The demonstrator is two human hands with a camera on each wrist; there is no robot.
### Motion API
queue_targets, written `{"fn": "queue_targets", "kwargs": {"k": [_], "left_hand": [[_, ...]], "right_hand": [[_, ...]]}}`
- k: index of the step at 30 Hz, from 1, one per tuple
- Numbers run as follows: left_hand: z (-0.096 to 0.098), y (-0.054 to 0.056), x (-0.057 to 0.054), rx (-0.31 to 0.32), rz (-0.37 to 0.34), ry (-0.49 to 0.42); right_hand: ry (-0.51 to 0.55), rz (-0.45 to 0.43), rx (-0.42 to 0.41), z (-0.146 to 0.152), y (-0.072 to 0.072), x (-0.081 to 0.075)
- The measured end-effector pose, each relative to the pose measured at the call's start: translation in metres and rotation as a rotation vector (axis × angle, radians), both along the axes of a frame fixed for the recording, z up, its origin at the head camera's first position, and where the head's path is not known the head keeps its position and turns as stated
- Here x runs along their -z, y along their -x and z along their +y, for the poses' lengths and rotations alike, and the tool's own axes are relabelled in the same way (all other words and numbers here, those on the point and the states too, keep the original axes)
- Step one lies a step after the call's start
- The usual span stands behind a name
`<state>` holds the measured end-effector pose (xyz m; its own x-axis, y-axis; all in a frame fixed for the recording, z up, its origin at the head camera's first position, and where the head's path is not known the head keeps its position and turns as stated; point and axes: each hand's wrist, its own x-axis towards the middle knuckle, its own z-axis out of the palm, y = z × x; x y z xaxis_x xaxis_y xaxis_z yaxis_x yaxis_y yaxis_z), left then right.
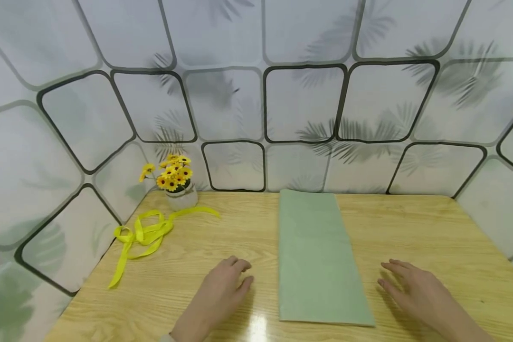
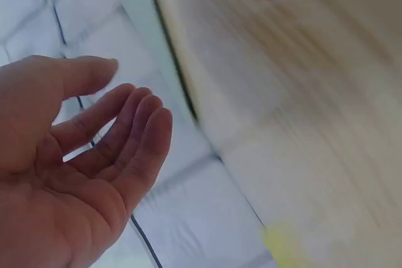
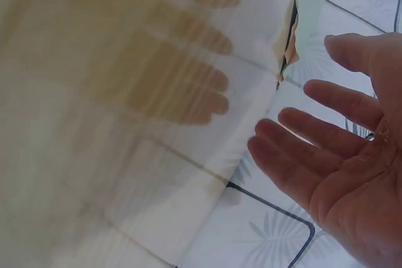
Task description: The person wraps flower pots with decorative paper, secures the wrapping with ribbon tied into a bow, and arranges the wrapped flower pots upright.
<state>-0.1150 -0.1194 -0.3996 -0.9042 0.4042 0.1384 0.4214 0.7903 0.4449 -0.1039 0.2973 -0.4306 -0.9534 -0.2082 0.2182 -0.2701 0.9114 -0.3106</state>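
Observation:
A long pale green sheet point(image 1: 316, 266), looking like folded paper or cloth, lies flat on the wooden table, lengthwise away from me. Left of it, my left hand point(image 1: 224, 289) hovers over the wood with loosely bent fingers and holds nothing. On the other side, my right hand point(image 1: 416, 292) is held above the table, fingers spread a little and nothing in them. Both wrist views show the palms bare, the left hand point(image 2: 94, 149) with a gently cupped shape and the right hand point(image 3: 333, 155) with straighter fingers. Neither hand overlaps the green sheet in the head view.
A loosely tangled yellow ribbon point(image 1: 151, 235) lies at the table's left side. Behind it stands a small pot point(image 1: 183, 198) of yellow artificial-looking flowers point(image 1: 175, 173). A patterned curtain-like backdrop point(image 1: 303, 104) rises along the back and side edges of the wooden table point(image 1: 410, 228).

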Motion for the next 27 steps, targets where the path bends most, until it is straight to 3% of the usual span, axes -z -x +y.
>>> {"fn": "queue_targets", "kwargs": {"k": [4, 8, 12, 18, 22, 27], "left_hand": [[0.049, 0.003, 0.001, 0.151, 0.046, 0.011], [0.085, 0.003, 0.007, 0.243, 0.003, 0.097], [0.106, 0.000, 0.015, 0.225, -0.012, 0.243], [0.117, -0.005, 0.020, 0.171, 0.097, 0.419], [0.117, -0.007, 0.021, 0.159, 0.166, 0.457], [0.117, -0.005, 0.022, 0.188, 0.219, 0.486]], "right_hand": [[0.063, 0.013, -0.043, -0.006, 0.004, -0.002], [0.075, -0.041, -0.051, -0.011, 0.009, -0.005], [0.083, -0.088, -0.032, -0.013, 0.011, -0.007], [0.088, -0.107, -0.037, -0.014, 0.012, -0.010], [0.100, -0.095, -0.065, -0.016, 0.014, -0.011], [0.111, -0.134, -0.117, -0.015, 0.015, -0.008]]}}
